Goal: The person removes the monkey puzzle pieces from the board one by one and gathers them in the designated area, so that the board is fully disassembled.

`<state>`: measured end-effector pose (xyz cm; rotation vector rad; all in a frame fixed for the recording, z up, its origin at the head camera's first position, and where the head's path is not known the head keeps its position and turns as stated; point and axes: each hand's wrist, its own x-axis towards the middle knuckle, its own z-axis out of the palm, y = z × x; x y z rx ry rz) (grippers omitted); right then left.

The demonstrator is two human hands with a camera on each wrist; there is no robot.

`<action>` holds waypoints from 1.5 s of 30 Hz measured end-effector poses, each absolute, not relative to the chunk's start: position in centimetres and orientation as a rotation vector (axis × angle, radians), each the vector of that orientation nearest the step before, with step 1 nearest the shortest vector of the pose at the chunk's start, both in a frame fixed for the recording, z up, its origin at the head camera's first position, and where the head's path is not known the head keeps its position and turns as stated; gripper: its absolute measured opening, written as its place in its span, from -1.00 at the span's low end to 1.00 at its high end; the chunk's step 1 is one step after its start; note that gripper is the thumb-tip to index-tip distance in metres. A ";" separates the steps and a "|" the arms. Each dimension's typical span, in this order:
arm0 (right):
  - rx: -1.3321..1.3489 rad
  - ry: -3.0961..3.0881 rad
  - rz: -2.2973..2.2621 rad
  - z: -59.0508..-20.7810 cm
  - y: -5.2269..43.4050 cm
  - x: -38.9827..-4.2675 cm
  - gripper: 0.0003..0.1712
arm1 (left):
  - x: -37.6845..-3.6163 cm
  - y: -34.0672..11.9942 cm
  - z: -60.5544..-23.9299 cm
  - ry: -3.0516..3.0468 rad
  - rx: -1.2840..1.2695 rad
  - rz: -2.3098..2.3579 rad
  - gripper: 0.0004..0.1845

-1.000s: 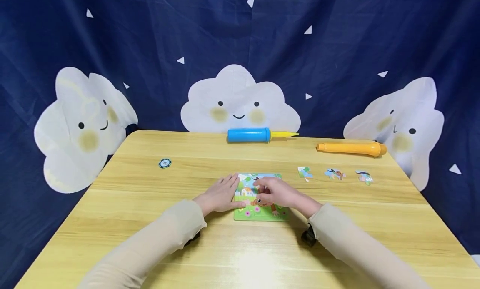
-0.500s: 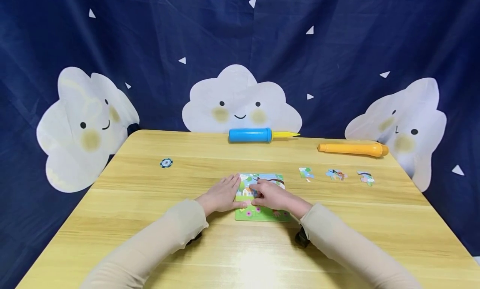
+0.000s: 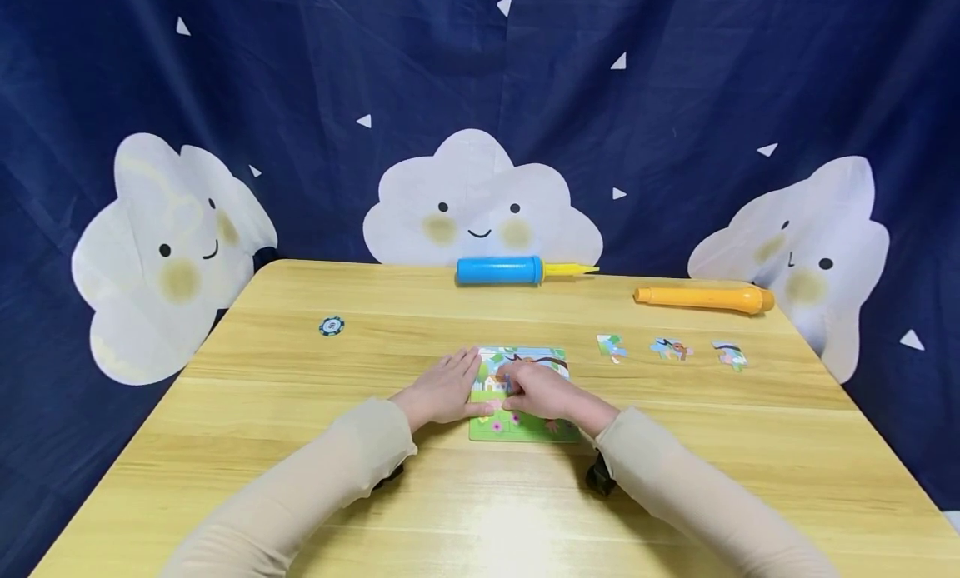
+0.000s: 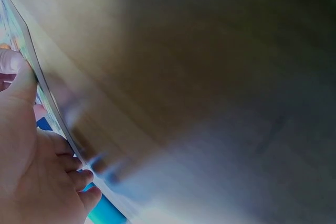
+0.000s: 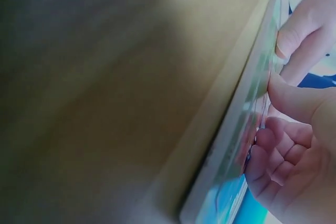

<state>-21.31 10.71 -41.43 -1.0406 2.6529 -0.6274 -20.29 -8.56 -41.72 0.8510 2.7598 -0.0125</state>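
Note:
A jigsaw puzzle (image 3: 525, 431) in a flat tray, picturing a house, flowers and a branch, lies mid-table. My left hand (image 3: 444, 388) rests along its left edge, fingers straight, thumb reaching over the lower left of the picture. Over the puzzle's middle, my right hand (image 3: 543, 391) has curled fingers, with fingertips and thumb touching the surface. Seen from the right wrist, the thumb (image 5: 294, 98) and bent fingers (image 5: 262, 166) meet the puzzle a little apart. I cannot tell whether they pinch a piece. Much of the picture's centre is hidden beneath this hand.
Three loose puzzle pieces lie right of the tray: one on the left (image 3: 611, 347), a middle one (image 3: 671, 349) and one on the right (image 3: 730, 355). A poker chip (image 3: 332, 326) lies left. Towards the back are a blue hand pump (image 3: 498, 270) and an orange stick-like object (image 3: 701, 298).
My right hand has come down and slightly left onto the puzzle, its fingers drawing closer to the surface around the house. The left hand keeps its place on the edge.

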 end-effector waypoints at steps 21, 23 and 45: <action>-0.701 2.296 -1.422 -42.0 12.2 -22.3 -0.94 | -20.3 -8.4 -41.5 2.752 0.839 0.001 -0.04; -0.648 2.246 -1.485 -41.9 12.9 -22.5 -0.97 | -20.2 -8.4 -41.5 2.752 0.841 -0.007 -0.04; -0.463 2.482 -1.326 -40.4 26.4 -21.7 -0.83 | -20.3 -8.5 -41.7 2.752 0.854 0.035 -0.05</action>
